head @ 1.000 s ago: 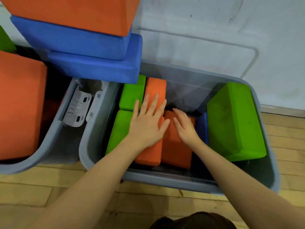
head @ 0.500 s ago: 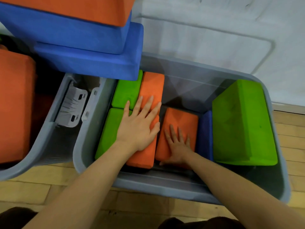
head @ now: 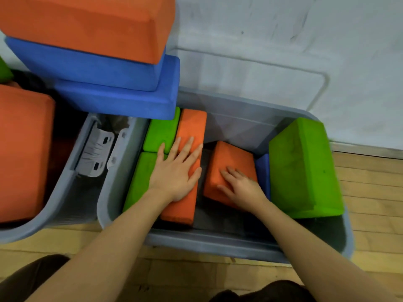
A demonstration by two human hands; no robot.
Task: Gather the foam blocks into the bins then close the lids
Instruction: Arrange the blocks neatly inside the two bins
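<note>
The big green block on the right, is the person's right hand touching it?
Apart. The head view shows the right hand lying on the tilted orange block, with a blue block between it and the big green block.

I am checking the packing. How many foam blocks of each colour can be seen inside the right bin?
Orange: 3
Green: 3
Blue: 1
Total in the right bin: 7
</note>
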